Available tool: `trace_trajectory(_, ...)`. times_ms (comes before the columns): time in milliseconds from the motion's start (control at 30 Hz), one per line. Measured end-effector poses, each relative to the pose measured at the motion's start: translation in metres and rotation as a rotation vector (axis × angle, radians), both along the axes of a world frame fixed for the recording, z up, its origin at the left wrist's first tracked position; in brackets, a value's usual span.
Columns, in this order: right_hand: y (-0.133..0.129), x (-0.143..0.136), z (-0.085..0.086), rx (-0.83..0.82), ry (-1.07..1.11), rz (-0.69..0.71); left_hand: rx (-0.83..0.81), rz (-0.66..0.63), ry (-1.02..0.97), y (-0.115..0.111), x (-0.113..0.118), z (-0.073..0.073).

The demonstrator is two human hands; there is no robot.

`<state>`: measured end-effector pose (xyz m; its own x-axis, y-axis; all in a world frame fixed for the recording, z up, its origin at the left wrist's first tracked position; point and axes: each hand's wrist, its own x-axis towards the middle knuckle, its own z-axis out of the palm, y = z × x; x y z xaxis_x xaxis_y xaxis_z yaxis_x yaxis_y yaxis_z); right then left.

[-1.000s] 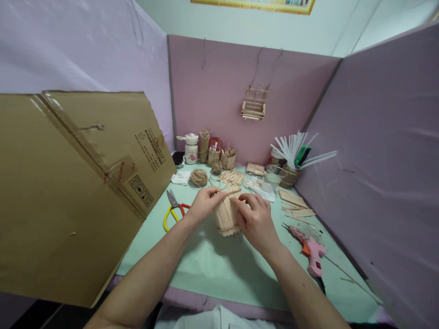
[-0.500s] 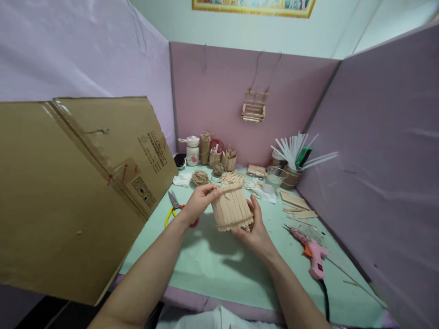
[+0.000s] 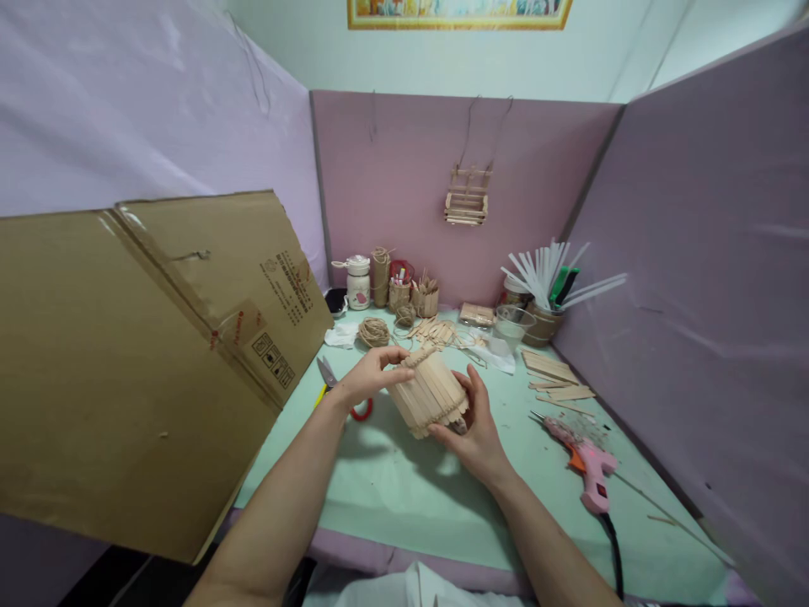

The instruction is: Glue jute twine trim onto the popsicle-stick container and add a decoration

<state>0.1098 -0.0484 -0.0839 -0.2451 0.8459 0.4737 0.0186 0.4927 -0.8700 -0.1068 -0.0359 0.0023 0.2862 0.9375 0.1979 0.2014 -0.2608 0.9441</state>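
Observation:
A rounded container of pale wooden craft sticks (image 3: 428,394) is held tilted above the green-covered table. My left hand (image 3: 377,375) grips its upper left edge, fingers on the rim and thumb across the sticks. Around its lower right end, my right hand (image 3: 471,421) is closed, with the thumb below and fingers behind. Scissors (image 3: 329,371) with yellow and red handles lie partly behind my left hand. On the right a pink glue gun (image 3: 591,468) rests on the table.
A large cardboard sheet (image 3: 152,379) leans at left. Twine (image 3: 373,332), loose sticks (image 3: 436,331), a white bottle (image 3: 358,282) and a clear cup (image 3: 511,327) stand or lie at the back. Flat sticks (image 3: 549,368) lie right; a stick basket (image 3: 468,198) hangs behind.
The stick container has tilted further in my hands, its lower end turning toward the right. The whole view has shifted slightly. Both hands keep their hold.

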Motion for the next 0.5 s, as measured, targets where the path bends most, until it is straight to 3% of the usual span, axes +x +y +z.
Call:
trace_trajectory(200, -0.001, 0.0, -0.0005, -0.013, 0.004, 0.007, -0.043, -0.053, 0.086, -0.0004, -0.0072, 0.0025)
trace_trajectory(500, -0.0019, -0.0001, -0.0011, 0.01, -0.02, -0.001, -0.066, -0.085, 0.044, 0.0018, -0.0073, -0.003)
